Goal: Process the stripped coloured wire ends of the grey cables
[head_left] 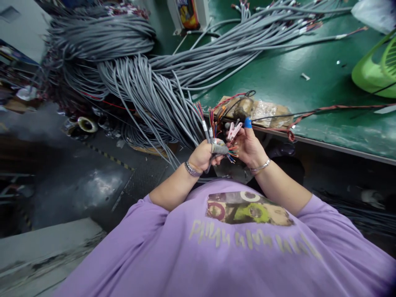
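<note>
My left hand (201,156) is closed around grey cables (219,149). The cut end of one points right, its thin coloured wires (232,153) fanned out towards my other hand. Two more cable ends with white bands and bare coloured wires (199,109) stand up above the left fist. My right hand (251,147) is just beyond the fanned wires, its thumb, in a blue finger cover (248,122), stretched up and apart. A pink clip (234,131) sits beside that thumb at the table edge; I see no firm grip on it. Some right fingers are hidden behind the wires.
Big bundles of grey cable (139,78) hang over the left end of the green table (287,74). A taped cardboard piece (272,113) lies along its front edge, with black and red cords running right. A green basket (368,70) stands at the far right.
</note>
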A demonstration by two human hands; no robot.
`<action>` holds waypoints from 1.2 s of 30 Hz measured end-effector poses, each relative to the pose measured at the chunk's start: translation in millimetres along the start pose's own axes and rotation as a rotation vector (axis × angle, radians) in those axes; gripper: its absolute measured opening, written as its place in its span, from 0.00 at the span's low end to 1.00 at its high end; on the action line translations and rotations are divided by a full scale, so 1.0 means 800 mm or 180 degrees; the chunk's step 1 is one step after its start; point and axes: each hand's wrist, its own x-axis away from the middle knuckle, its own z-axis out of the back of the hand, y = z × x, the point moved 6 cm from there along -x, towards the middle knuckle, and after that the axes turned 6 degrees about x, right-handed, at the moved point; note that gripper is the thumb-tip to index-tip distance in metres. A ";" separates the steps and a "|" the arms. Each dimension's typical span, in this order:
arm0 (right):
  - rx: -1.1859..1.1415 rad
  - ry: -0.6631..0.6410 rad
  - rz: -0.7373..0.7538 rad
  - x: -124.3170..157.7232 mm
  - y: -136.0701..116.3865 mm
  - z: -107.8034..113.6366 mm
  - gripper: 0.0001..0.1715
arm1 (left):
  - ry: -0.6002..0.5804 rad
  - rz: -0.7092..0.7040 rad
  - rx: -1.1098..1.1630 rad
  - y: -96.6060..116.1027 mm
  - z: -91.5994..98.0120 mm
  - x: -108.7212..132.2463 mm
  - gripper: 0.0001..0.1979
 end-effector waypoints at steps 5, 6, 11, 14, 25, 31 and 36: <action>0.0158 -0.0079 -0.0064 0.009 -0.006 -0.001 0.35 | 0.0080 -0.0109 -0.0051 0.002 -0.003 0.013 0.13; 0.0211 -0.0079 -0.0089 0.011 -0.007 -0.001 0.35 | 0.0119 -0.0136 -0.0085 0.003 -0.004 0.016 0.13; 0.0455 -0.0039 -0.0050 0.015 -0.014 -0.005 0.32 | 0.0443 -0.0334 -0.0167 0.003 -0.009 0.031 0.16; 0.0451 0.0027 0.0104 0.013 -0.015 -0.003 0.28 | 0.0571 -0.0468 -0.0118 0.003 -0.009 0.031 0.17; 0.0258 0.0202 0.0212 0.006 -0.010 -0.002 0.28 | 0.0646 -0.0491 -0.0021 -0.001 -0.004 0.017 0.17; 0.0287 0.0325 0.0348 0.006 -0.012 -0.005 0.30 | 0.0694 -0.0435 -0.0097 -0.003 -0.007 0.015 0.17; 0.0371 0.0147 0.0079 0.011 -0.008 -0.005 0.31 | 0.0721 -0.0446 -0.0099 -0.003 -0.005 0.017 0.18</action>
